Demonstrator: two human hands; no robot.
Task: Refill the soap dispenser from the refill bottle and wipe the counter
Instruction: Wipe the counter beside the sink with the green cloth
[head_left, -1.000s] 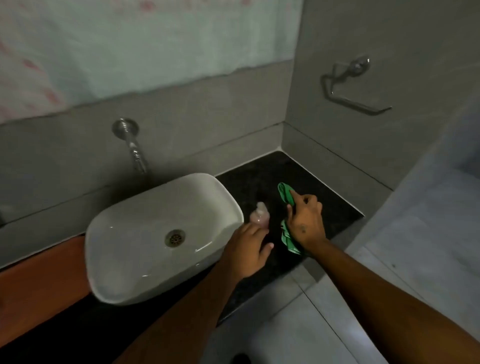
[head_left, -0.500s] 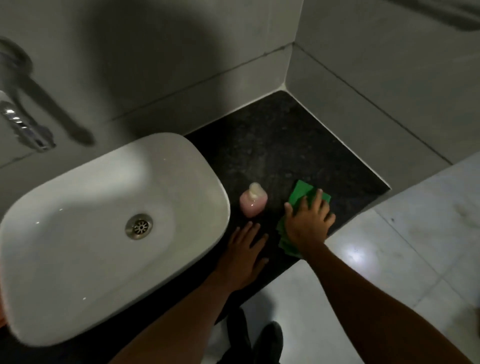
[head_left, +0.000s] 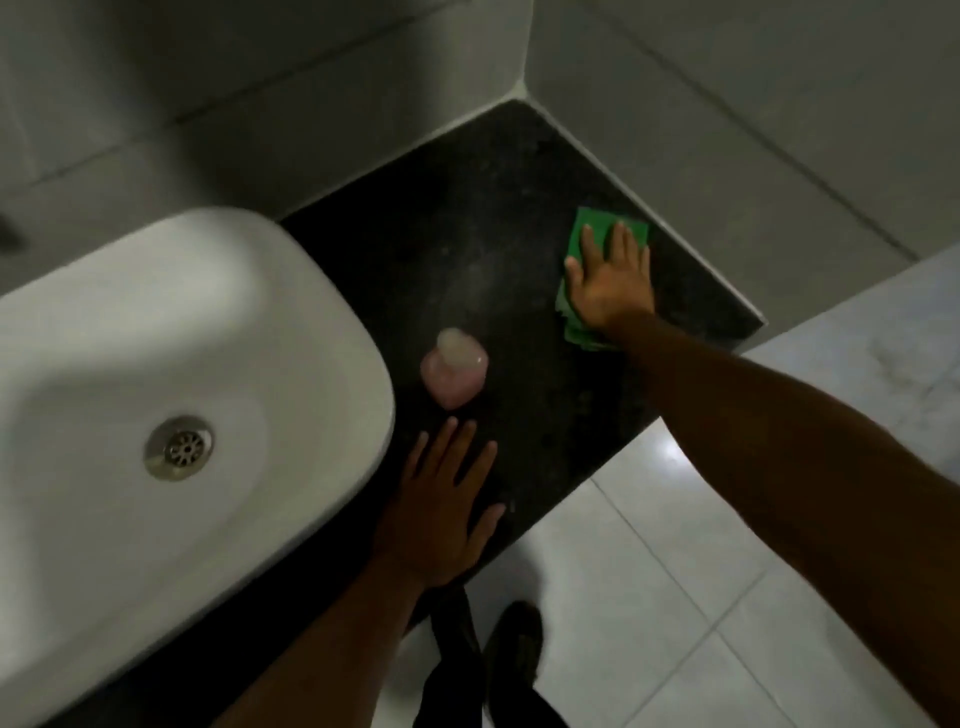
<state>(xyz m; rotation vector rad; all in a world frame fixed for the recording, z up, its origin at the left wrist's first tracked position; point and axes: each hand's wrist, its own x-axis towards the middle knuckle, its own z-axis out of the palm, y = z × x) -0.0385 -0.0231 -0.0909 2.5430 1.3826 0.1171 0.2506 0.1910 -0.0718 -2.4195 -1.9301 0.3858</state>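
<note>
Both hands lie flat: right hand (head_left: 608, 283) presses the cloth (head_left: 587, 228), left hand (head_left: 441, 514) rests on the counter (head_left: 457, 218). A sweep towards the dispenser (head_left: 454, 371) could topple it.

dim overall | glare on floor tile (head_left: 670, 452) | soft motion blur | corners dark

Speckled black table (head_left: 467, 218), white sink (head_left: 156, 322) beside it, pink soap dispenser (head_left: 454, 371) near the sink, green cloth (head_left: 597, 228) farther off
</note>
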